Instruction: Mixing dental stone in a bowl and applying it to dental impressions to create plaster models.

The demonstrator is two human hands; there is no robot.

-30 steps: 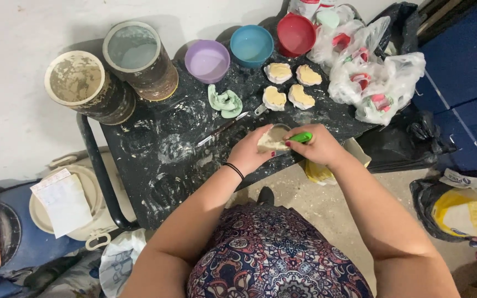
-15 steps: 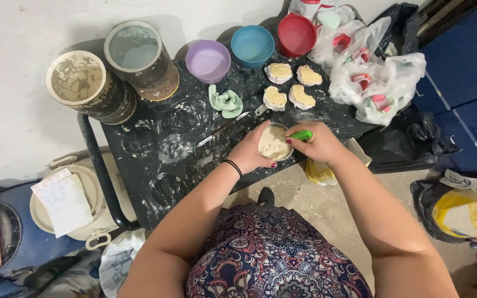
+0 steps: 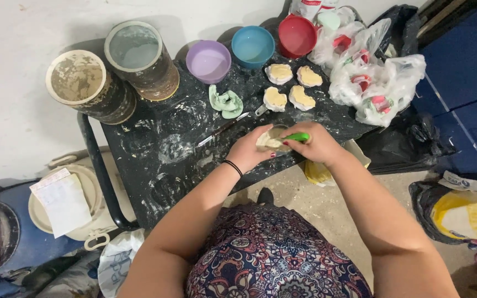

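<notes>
My left hand (image 3: 251,150) cups a small mould filled with pale yellow plaster (image 3: 270,140) over the front edge of the black splattered table (image 3: 161,160). My right hand (image 3: 316,144) grips a green-handled tool (image 3: 298,136) whose tip rests on the plaster in the mould. Several plaster-filled moulds (image 3: 289,88) lie just behind my hands. A pale green cast (image 3: 226,102) and a thin metal spatula (image 3: 223,127) lie to the left of them.
Purple (image 3: 208,59), blue (image 3: 253,45) and red (image 3: 297,34) bowls line the table's far edge. Two dirty tubs (image 3: 75,80) (image 3: 137,47) stand at the far left. Clear bags of moulds (image 3: 371,77) sit right. Buckets and a paper sheet (image 3: 62,201) lie on the floor left.
My hands have shifted slightly left and the mould has tilted a little in my left hand; the green tool keeps working over the plaster.
</notes>
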